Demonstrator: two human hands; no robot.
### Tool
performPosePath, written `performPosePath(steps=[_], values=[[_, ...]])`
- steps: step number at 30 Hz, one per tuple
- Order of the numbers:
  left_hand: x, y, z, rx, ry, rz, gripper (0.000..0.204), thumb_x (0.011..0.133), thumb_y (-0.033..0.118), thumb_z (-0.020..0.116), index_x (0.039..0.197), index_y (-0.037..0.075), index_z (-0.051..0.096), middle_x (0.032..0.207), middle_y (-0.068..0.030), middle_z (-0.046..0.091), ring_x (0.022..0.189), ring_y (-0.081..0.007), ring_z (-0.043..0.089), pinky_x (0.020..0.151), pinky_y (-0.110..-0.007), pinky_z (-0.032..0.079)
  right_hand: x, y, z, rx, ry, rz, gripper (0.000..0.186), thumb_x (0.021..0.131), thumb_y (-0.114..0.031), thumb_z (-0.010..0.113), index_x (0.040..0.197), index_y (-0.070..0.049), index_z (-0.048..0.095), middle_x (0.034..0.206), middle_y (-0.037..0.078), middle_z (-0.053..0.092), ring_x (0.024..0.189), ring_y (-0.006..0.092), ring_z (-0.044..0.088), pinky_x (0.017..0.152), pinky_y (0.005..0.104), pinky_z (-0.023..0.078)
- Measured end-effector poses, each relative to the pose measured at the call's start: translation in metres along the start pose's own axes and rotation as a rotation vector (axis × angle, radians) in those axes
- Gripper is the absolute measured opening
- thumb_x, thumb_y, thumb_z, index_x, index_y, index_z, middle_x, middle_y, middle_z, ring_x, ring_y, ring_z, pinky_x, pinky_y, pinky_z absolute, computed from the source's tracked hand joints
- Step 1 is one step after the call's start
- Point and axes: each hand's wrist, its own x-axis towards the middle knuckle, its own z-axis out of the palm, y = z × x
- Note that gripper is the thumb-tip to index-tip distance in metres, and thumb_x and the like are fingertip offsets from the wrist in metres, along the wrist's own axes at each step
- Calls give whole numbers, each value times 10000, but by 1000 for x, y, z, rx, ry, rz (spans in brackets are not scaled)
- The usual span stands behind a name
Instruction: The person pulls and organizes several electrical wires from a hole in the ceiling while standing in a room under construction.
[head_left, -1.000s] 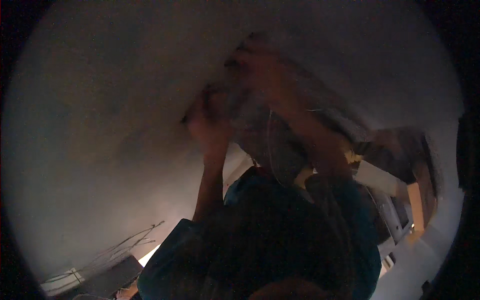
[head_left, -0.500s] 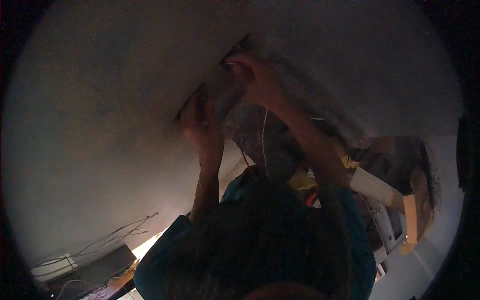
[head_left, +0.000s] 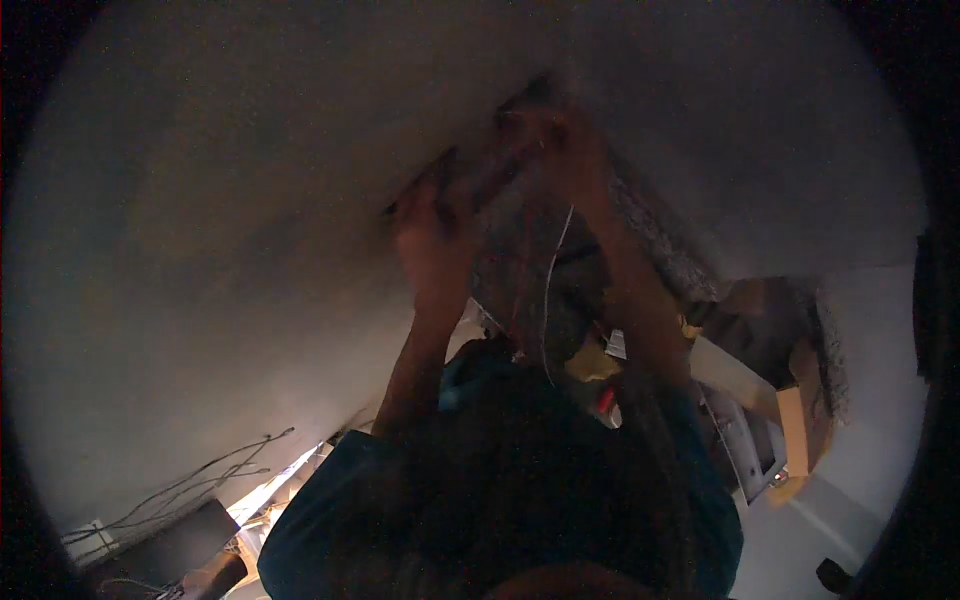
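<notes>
Both my arms are raised in dim light toward a pale wall-like surface (head_left: 250,180). My left hand (head_left: 432,235) has its fingers bent against a narrow dark gap (head_left: 540,88) in that surface. Higher and to the right, my right hand (head_left: 565,150) is closed, its fingers curled together at the same gap. What either hand grips is too dark and blurred to make out. A thin white wire (head_left: 550,275) hangs below the right hand, in front of a dim grey area between my forearms.
Thin dark cables (head_left: 200,485) run along the lower left, above a dark box-like thing (head_left: 165,550). An open cardboard box (head_left: 795,430) is at the lower right. Something yellow (head_left: 592,362) and a small red thing (head_left: 606,400) lie beside my right forearm.
Both hands and the dark gap now appear farther right in the picture, while the box and cables appear slightly farther left. Both hands stay at the gap.
</notes>
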Motion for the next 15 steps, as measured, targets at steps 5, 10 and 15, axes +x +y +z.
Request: performPosePath(steps=[5, 10, 15], values=[[-4, -1, 5, 13, -14, -11, 414, 917, 184, 652, 1305, 48, 596, 1249, -235, 610, 1152, -419, 573, 992, -484, 448, 18, 6, -1, -263, 60, 6, 186, 899, -68, 627, 1067, -95, 703, 1059, 138, 658, 999, 312, 659, 875, 390, 526], [2, -13, 6, 29, 40, 185, 429, 915, 220, 671, 1290, 24, 600, 1246, -229, 618, 1146, -401, 584, 996, -474, 453, 25, -13, -2, -103, 34, -107, 197, 888, -109, 625, 1056, -128, 725, 1125, 134, 646, 1052, 344, 636, 919, 415, 512], [0, 3, 2, -80, -31, 9, 449, 914, 190, 671, 1312, 9, 567, 1242, -236, 603, 1142, -420, 573, 963, -479, 463, 26, -11, -5, 2, 23, -146, 199, 868, -99, 638, 1036, -131, 741, 1109, 132, 657, 1001, 322, 651, 848, 401, 533]])
